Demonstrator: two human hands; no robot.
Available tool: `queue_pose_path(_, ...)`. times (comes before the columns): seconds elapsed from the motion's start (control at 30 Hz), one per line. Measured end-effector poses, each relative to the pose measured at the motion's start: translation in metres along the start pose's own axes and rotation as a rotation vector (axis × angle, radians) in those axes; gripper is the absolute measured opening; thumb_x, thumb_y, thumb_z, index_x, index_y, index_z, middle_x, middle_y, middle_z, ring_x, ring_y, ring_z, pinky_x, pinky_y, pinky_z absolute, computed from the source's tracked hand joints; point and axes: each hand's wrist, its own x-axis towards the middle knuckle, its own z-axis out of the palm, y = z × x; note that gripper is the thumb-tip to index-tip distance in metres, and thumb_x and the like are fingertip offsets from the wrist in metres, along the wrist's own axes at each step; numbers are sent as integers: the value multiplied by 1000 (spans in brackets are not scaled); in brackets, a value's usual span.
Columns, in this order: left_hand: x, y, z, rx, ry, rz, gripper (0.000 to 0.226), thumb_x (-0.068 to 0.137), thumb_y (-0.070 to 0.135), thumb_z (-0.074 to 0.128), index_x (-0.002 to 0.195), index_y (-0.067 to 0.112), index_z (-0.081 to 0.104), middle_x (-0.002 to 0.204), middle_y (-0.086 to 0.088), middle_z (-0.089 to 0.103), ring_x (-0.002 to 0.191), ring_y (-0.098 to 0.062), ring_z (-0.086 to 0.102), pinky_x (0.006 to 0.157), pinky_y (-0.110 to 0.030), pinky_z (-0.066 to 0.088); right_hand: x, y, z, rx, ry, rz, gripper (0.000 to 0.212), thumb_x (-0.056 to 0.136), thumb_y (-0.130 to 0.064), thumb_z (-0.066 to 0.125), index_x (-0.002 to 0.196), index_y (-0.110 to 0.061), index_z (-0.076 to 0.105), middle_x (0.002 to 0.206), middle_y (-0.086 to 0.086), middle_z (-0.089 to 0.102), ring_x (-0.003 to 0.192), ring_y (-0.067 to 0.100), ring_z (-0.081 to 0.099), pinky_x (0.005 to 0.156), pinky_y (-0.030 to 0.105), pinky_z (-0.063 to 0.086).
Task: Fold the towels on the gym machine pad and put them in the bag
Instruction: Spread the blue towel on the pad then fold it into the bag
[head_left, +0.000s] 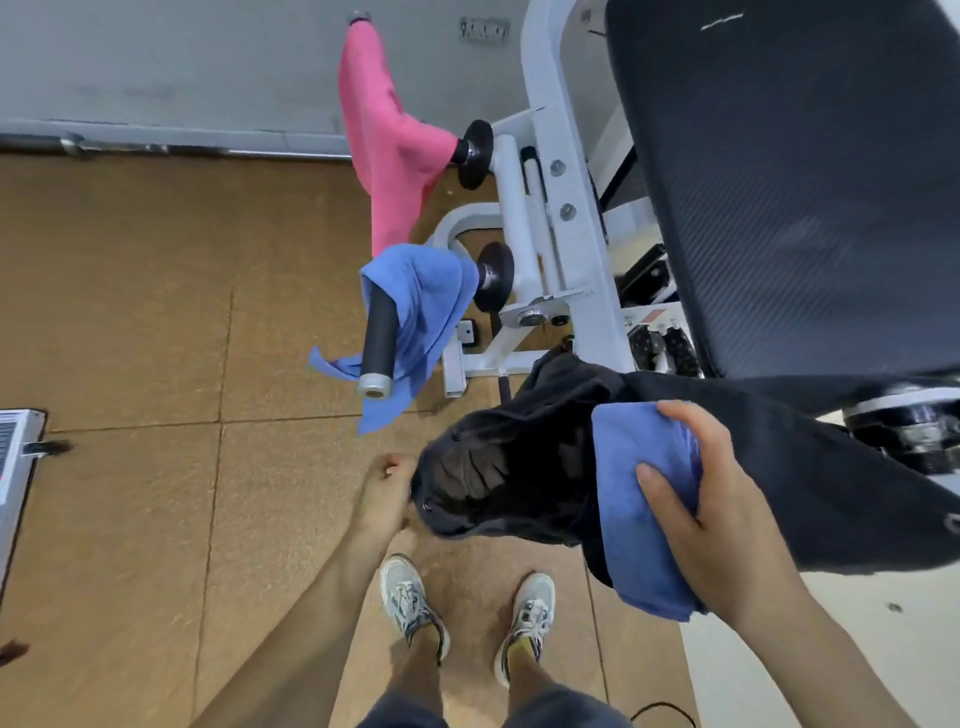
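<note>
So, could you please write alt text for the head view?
The right hand holds a folded blue towel at the open black bag, whose rim the left hand grips. A second blue towel and a pink towel hang on machine bars.

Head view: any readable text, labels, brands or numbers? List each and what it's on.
None legible.
On the black machine pad, a white mark: too blurred to read.
On the white machine frame, a red-and-white sticker: too small to read.
On the white object at the left edge, a striped label: blurred, no characters legible.
No print visible on the folded blue towel or the black bag.
</note>
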Motion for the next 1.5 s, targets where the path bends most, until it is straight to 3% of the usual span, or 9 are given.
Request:
queue_pose_path(0.13, -13, 17, 35, -25, -270, 93, 34, 81, 48, 72, 95, 18, 66, 91, 5, 73, 89, -18, 69, 75, -30, 53, 3, 3, 3, 41, 51, 11, 48, 92, -23, 60, 116, -50, 28, 87, -15, 57, 76, 6, 61, 65, 23, 47)
queue_pose_path(0.27, -19, 26, 52, 199, -60, 301, 34, 94, 42, 58, 73, 15, 58, 68, 2, 60, 73, -25, 60, 60, -29, 44, 8, 9, 3, 34, 42, -45, 40, 94, -24, 58, 100, -51, 29, 82, -10, 54, 74, 6, 56, 62, 24, 42)
queue_pose_path(0.57, -143, 135, 43, -432, 1, 446, 40, 102, 36, 43, 93, 5, 67, 96, -9, 72, 90, -23, 66, 85, -39, 50, 14, 20, -53, 97, -54, -109, 27, 96, -24, 54, 98, -48, 41, 92, -2, 56, 79, 13, 56, 72, 36, 48)
queue_pose_path(0.7, -230, 219, 34, -709, -104, 672, 26, 100, 27, 50, 107, 10, 68, 95, -8, 71, 84, -19, 67, 78, -34, 56, 15, 11, -109, 398, 19, -149, 27, 90, -13, 63, 99, -36, 52, 87, -14, 61, 77, 7, 58, 72, 21, 44)
queue_pose_path(0.83, -287, 258, 32, -721, -173, 781, 29, 101, 28, 49, 109, 8, 68, 97, -5, 75, 89, -18, 70, 75, -30, 58, 9, 4, -166, 837, -90, -91, 45, 84, -2, 66, 111, -35, 51, 92, 19, 65, 74, 26, 62, 73, 43, 52)
queue_pose_path(0.93, -299, 248, 39, -646, -185, 723, 27, 101, 27, 48, 100, 9, 69, 95, -9, 74, 85, -22, 69, 78, -33, 57, 5, -1, -185, 968, -48, -117, 64, 77, 2, 74, 118, -39, 45, 92, 11, 73, 86, 29, 71, 80, 49, 57)
queue_pose_path(1.17, -298, 239, 58, -625, -226, 684, 19, 100, 19, 49, 102, 8, 64, 80, -8, 71, 67, -16, 66, 64, -28, 55, 52, -17, -184, 518, -89, -300, 37, 70, -2, 76, 90, -31, 66, 85, -10, 70, 77, 4, 64, 69, 16, 51)
queue_pose_path(1.4, -278, 275, 58, -886, -613, 564, 80, 77, 14, 77, 146, 28, 38, 99, -12, 60, 84, -25, 62, 72, -39, 57, 85, -34, -189, 498, -89, -342, 26, 73, 1, 73, 94, -10, 63, 92, 15, 67, 78, 18, 65, 73, 36, 54)
queue_pose_path(1.5, -284, 280, 49, -549, -625, 709, 52, 72, 7, 71, 123, 3, 58, 99, -19, 67, 82, -28, 67, 74, -35, 58, 81, -23, -213, 371, 140, -330, 26, 71, 1, 68, 89, -18, 64, 83, 6, 67, 75, 19, 63, 70, 35, 51)
